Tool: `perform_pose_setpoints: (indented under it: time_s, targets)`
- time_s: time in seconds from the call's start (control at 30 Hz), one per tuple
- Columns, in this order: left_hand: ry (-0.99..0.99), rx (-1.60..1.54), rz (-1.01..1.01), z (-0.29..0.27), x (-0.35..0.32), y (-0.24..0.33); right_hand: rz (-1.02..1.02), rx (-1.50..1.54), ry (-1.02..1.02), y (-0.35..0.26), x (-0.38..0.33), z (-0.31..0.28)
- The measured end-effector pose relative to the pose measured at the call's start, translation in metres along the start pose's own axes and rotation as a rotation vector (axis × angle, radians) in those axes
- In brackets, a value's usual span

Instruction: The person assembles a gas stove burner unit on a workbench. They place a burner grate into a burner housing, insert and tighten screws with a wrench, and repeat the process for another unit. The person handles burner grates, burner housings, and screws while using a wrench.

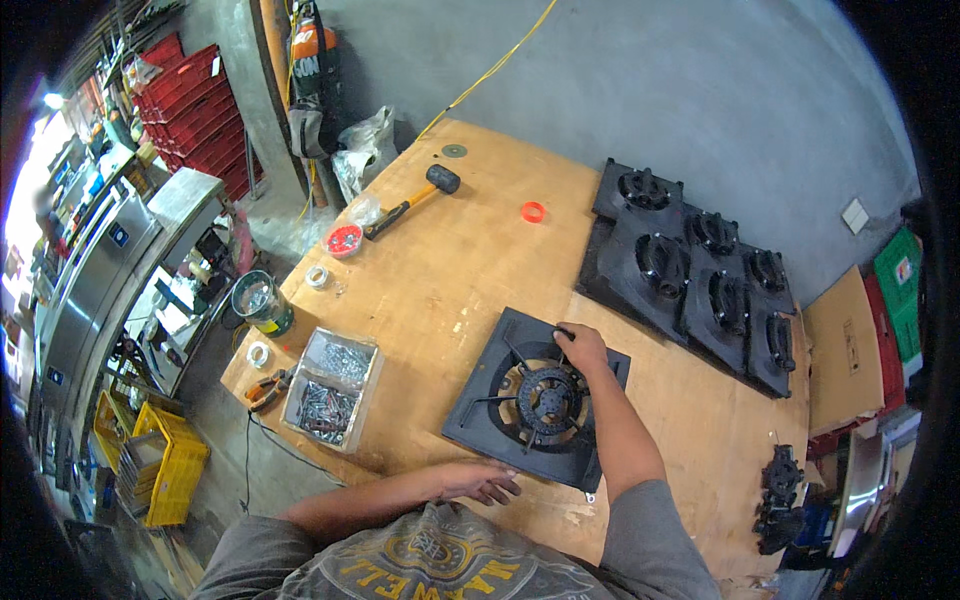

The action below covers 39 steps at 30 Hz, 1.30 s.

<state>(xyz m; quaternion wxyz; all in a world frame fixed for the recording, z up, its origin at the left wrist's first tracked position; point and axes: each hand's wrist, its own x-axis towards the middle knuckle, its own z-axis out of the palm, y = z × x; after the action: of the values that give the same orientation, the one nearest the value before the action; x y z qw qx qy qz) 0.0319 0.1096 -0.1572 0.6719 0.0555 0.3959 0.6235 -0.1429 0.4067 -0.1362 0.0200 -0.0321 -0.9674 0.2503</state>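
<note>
A square black gas burner [479, 381] lies on the wooden table in front of me, with a round burner head [549, 400] in its middle and pot-support arms around it. My right hand [583, 348] reaches across it, fingers curled at the top of the burner by a support arm. Exactly which part they grip is hidden. Just off the burner's near edge, my left hand [482, 482] is held low with its fingers apart, holding nothing.
Several matching burners [690, 270] stand at the table's far right; loose black castings [780, 500] lie at the near right. Leftward are a clear box of screws [332, 392], pliers [268, 388], a green bucket [264, 303], a red-rimmed tub [343, 241] and a mallet [413, 202]. An orange ring [533, 212] lies beyond.
</note>
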Motion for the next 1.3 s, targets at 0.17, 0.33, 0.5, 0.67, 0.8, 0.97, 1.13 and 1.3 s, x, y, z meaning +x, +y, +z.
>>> perform_pose_setpoints:
  time_s: [0.17,0.33,0.5,0.67,0.8,0.97,1.13,1.3]
  targets:
    - [0.256,-0.14,0.081,-0.027,0.016,-0.024,0.086,0.245,0.174,0.014,-0.018,-0.004]
    - [0.513,-0.328,0.292,-0.025,-0.003,0.01,0.083,0.313,0.294,0.036,-0.034,-0.004]
    - [0.709,0.018,0.413,-0.008,-0.014,0.032,0.091,0.414,0.371,0.045,-0.041,-0.016]
    - [0.768,0.205,0.467,0.01,-0.025,0.065,0.125,0.548,0.441,0.04,-0.054,-0.042]
    - [0.762,0.218,0.441,0.015,-0.022,0.071,0.205,0.494,0.385,0.051,-0.06,-0.037]
    - [0.775,0.118,0.361,0.003,-0.018,0.054,0.179,0.466,0.375,0.053,-0.069,-0.028]
    - [0.791,0.079,0.438,-0.017,-0.015,0.05,0.234,0.363,0.285,0.058,-0.06,-0.028]
    - [0.749,0.166,0.366,-0.025,-0.024,0.061,0.258,0.413,0.252,0.06,-0.059,-0.02]
